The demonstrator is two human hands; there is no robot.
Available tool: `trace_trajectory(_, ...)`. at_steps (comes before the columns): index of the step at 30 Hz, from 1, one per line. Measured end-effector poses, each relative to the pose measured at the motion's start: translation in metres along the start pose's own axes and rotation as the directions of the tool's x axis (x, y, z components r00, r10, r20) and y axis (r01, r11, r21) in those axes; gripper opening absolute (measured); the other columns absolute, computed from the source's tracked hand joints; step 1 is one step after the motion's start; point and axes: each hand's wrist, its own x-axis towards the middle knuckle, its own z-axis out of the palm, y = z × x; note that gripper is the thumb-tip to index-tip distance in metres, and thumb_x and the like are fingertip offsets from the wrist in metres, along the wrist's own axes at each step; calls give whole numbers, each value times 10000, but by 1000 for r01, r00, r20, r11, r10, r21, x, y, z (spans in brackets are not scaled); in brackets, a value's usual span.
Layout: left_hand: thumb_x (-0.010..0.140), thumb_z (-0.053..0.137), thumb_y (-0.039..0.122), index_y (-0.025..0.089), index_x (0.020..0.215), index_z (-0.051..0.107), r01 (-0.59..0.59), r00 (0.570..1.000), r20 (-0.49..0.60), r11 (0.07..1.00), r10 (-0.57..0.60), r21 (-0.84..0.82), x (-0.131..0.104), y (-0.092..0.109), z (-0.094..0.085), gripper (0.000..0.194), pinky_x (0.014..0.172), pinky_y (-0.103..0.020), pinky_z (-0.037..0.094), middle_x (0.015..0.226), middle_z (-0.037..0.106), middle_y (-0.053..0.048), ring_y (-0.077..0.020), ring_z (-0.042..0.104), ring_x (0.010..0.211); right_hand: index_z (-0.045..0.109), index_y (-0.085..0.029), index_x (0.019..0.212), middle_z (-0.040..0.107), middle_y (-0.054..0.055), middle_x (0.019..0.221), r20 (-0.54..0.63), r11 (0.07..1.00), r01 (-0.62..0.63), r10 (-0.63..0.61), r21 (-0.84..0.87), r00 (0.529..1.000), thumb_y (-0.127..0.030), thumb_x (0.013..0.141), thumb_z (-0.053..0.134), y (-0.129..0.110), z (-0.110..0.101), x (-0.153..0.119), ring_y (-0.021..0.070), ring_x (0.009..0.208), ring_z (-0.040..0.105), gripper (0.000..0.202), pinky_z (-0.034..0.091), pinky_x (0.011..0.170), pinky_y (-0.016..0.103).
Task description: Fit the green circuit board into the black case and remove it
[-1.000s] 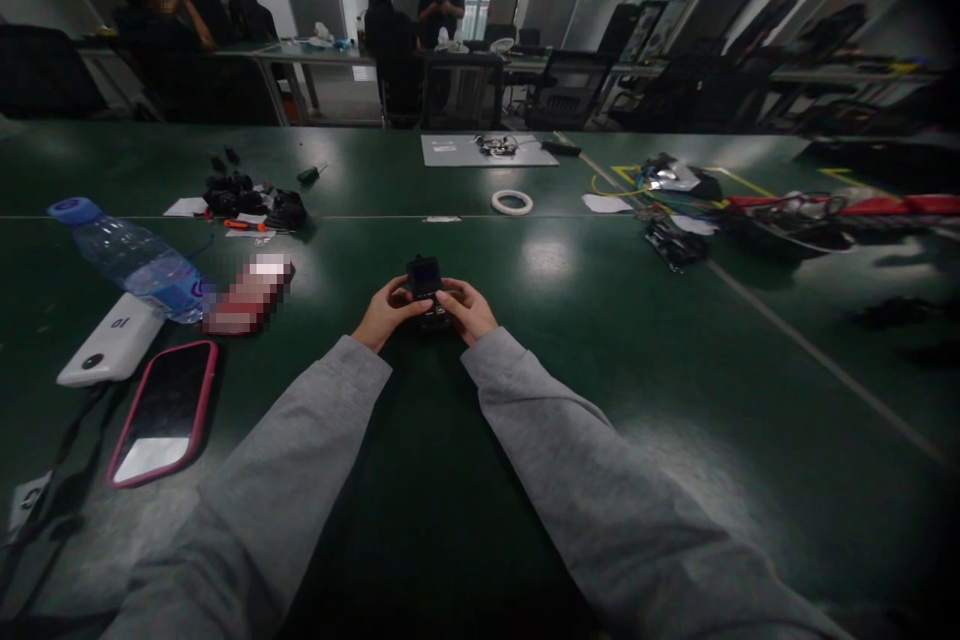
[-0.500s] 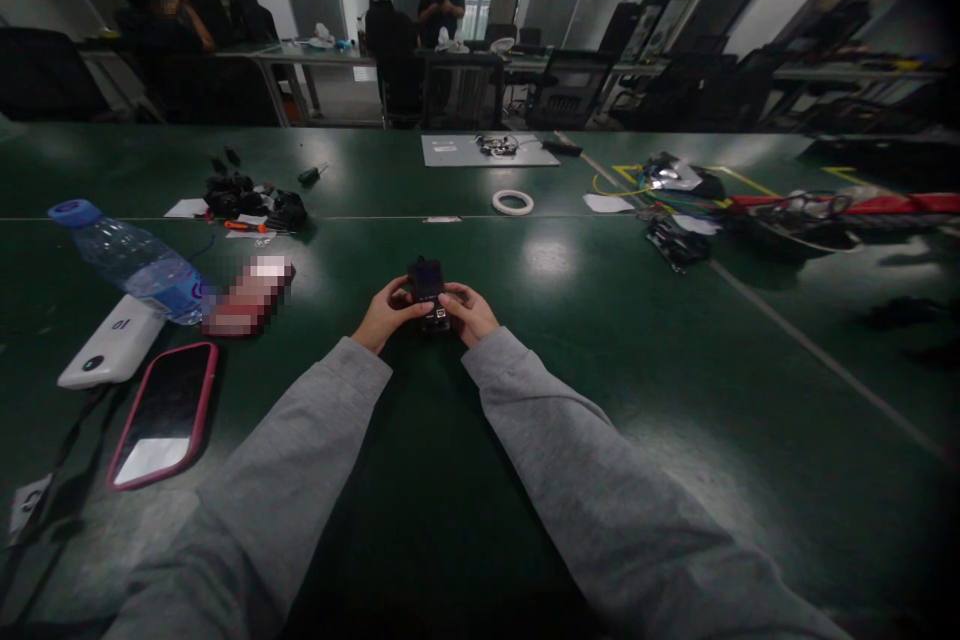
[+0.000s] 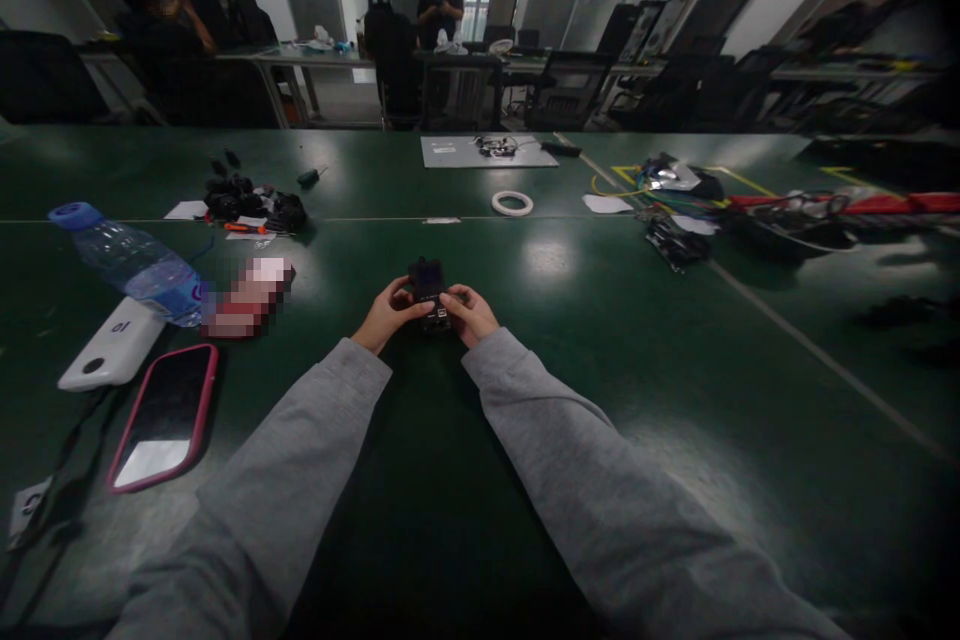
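Black handheld device point(image 3: 430, 275) with a small screen is sitting between your two hands, near the middle of the green table point(image 3: 637, 320); whether its base is touching the tabletop is not showing clearly. At left, a white unit point(image 3: 112, 348) is lying near a red-framed phone point(image 3: 166, 410), with a blue-capped bottle point(image 3: 135, 255) and a pixelated red object point(image 3: 247, 302) just beyond. Farther back, black parts point(image 3: 231, 198) are lying in a cluster behind an orange-handled tool point(image 3: 246, 227), and a screwdriver point(image 3: 308, 177) is resting to their right. At center, your left hand point(image 3: 385, 314) is clasping the device's left side, thumb reaching across its front below the screen. Your right hand point(image 3: 472, 316) is closing around the opposite side, thumb lying near the controls. Beyond, a person point(image 3: 441, 2) in dark clothing is standing in the background, while a grey board point(image 3: 450, 153) is lying near the table's far edge and a white ring point(image 3: 498, 207) is resting in front of it. At right, cables point(image 3: 675, 175) are sprawling in a tangle.
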Motion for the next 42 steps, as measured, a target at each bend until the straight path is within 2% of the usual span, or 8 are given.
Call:
trace_trajectory(6, 593, 858, 310, 176, 1226, 543, -1, 1000, 29, 1000, 1, -19, 1, -1, -1, 719, 914, -360, 447, 991, 640, -50, -189, 611, 957, 454, -206, 945, 629, -36, 802, -53, 1000, -6, 6, 3, 999, -331, 447, 937, -1, 3, -1, 112, 709, 619, 705, 505, 653, 238)
trace_trajectory(12, 579, 865, 307, 182, 1212, 551, -12, 999, 31, 999, 13, -36, 2, -3, -2, 717, 928, -363, 439, 1015, 635, -49, -190, 607, 981, 471, -203, 981, 638, -14, 871, -16, 1000, 2, -2, -3, 1000, -319, 503, 924, 0, -1, 0, 129, 781, 637, 669, 514, 701, 254)
trace_trajectory(17, 570, 868, 308, 188, 1226, 552, -9, 1000, 16, 998, 10, -56, 3, -4, -3, 737, 913, -363, 441, 978, 626, -38, -187, 606, 952, 478, -197, 1001, 645, -9, 900, 14, 1000, 20, -20, -8, 1000, -269, 500, 928, 1, -2, 1, 112, 779, 632, 678, 508, 701, 238)
trace_trajectory(32, 582, 863, 273, 183, 1228, 548, 20, 1000, 13, 991, -19, -132, 0, 1, -2, 724, 948, -394, 432, 1042, 631, -63, -204, 606, 1007, 464, -204, 916, 620, -34, 827, 22, 999, 28, -28, -20, 999, -268, 481, 927, 0, -1, 1, 115, 784, 625, 639, 514, 735, 251)
trace_trajectory(42, 544, 874, 252, 182, 1187, 571, 16, 1000, -4, 990, -17, -138, -1, 2, -2, 714, 930, -382, 435, 952, 634, -30, -186, 610, 953, 462, -202, 902, 612, -37, 841, 40, 999, 22, -20, -48, 999, -278, 490, 921, -1, -2, 0, 105, 770, 608, 621, 497, 715, 241)
